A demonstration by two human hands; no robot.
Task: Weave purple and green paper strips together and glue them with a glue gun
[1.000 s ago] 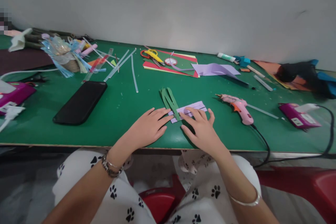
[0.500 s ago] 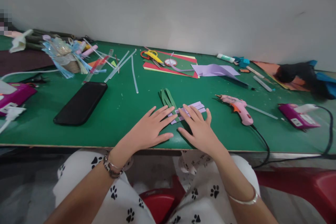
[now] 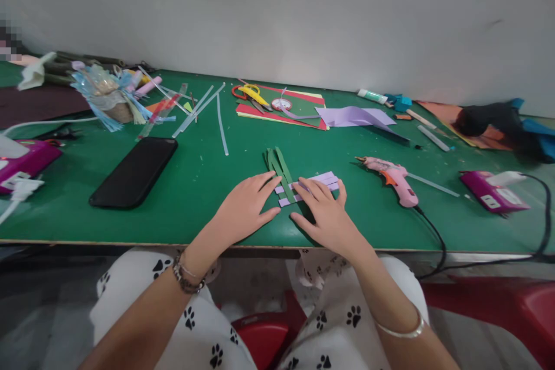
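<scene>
While both flat, open hands — left hand [image 3: 245, 208], right hand [image 3: 327, 217] — press the strips [image 3: 303, 188], keep crossings square, near the glue gun [image 3: 392, 176].

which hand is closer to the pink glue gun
Right. The right hand rests on the lilac paper strips, just left of the glue gun in the picture. The left hand lies farther off, beyond the green strips.
</scene>
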